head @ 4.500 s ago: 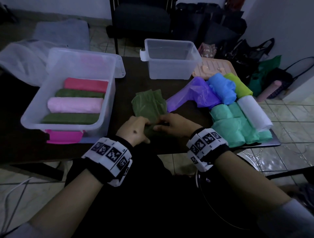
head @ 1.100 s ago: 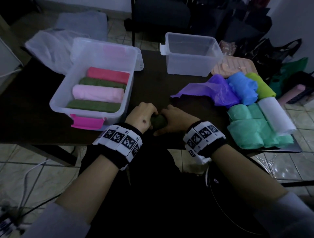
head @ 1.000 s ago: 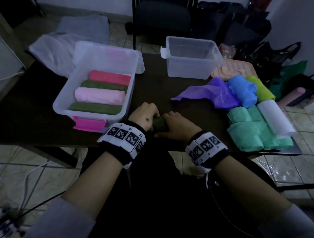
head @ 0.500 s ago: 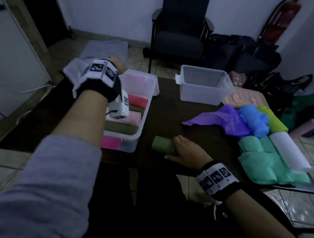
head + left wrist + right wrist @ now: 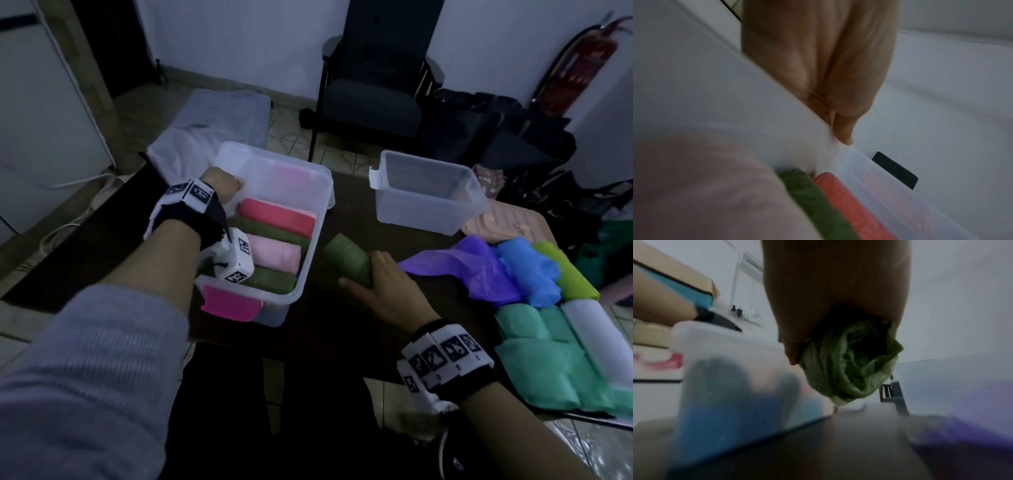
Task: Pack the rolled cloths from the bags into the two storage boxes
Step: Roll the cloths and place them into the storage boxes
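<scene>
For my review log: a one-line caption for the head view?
Left hand at filled box; right hand holds green roll.

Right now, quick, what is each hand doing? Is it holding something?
Left hand: closed on the far left rim of the storage box with the cloths in it.
Right hand: closed around the green rolled cloth on the table.

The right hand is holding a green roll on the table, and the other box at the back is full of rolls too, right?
Not quite. The right hand does hold the green roll on the table, but the head view shows the back box with nothing inside.
</scene>
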Demonstrator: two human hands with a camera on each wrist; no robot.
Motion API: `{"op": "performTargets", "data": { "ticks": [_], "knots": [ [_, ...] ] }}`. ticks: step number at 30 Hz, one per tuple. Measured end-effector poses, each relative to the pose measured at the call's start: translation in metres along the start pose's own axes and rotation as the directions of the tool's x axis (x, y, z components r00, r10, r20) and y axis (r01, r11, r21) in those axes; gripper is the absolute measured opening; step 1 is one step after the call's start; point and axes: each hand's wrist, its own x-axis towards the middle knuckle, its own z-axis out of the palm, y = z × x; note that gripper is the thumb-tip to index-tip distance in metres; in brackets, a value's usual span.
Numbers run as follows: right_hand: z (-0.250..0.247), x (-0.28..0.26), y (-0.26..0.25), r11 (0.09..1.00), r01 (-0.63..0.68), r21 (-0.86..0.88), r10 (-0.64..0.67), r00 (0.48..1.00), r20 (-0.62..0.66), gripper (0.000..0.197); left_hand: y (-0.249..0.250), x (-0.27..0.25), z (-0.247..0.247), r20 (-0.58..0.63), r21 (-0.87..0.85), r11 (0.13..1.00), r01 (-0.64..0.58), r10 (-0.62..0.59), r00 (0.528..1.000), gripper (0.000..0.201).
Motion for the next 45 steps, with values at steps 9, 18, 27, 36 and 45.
{"op": "performTargets", "data": {
  "ticks": [9, 18, 27, 36, 45],
  "knots": [
    [-0.045, 0.045, -0.044, 0.991, 0.008, -0.134, -0.057, 0.927, -0.370, 0.053, -0.006, -0.017, -0.004, 0.046, -0.303, 0.952, -0.037, 0.054, 0.998, 0.047],
    [-0.051, 0.089, -0.115, 0.930, 0.313, -0.192, -0.363, 0.865, -0.347, 0.059, -0.005, -0.055, -0.008, -0.049, -0.616, 0.762, -0.200, 0.216, 0.975, 0.017],
    [-0.038, 0.085, -0.121, 0.876, 0.177, -0.449, -0.327, 0.902, -0.283, 0.055, -0.018, -0.070, -0.011, -0.173, -0.637, 0.702, -0.318, 0.272, 0.947, 0.026],
    [-0.043, 0.086, -0.122, 0.881, 0.234, -0.411, -0.330, 0.927, -0.180, 0.065, -0.021, -0.070, -0.007, -0.213, -0.581, 0.743, -0.334, 0.257, 0.943, 0.028],
    [-0.038, 0.073, -0.124, 0.855, 0.267, -0.444, -0.354, 0.927, -0.125, 0.041, -0.020, -0.069, -0.006, -0.223, -0.548, 0.765, -0.338, 0.256, 0.941, 0.029]
  ]
}}
